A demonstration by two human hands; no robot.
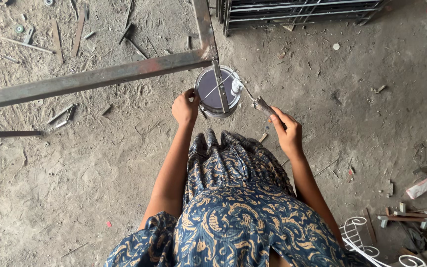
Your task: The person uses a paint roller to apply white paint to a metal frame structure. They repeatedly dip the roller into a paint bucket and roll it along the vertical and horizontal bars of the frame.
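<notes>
A round metal paint can [208, 88] with grey-purple paint stands on the dirt floor under a rusty steel frame [100, 76]. My left hand [185, 108] grips the can's left rim. A paintbrush [253, 99] lies in my right hand [287, 131], held by its handle, and its white-coated bristles rest at the can's right rim. A thin metal leg of the frame crosses over the can's mouth. My blue and tan patterned dress fills the lower middle of the view.
Metal offcuts and scraps [65, 34] litter the floor at the upper left. A stack of metal grilles [297, 10] lies at the top. More scrap pieces [411, 215] and a white wire rack [362, 240] sit at the lower right.
</notes>
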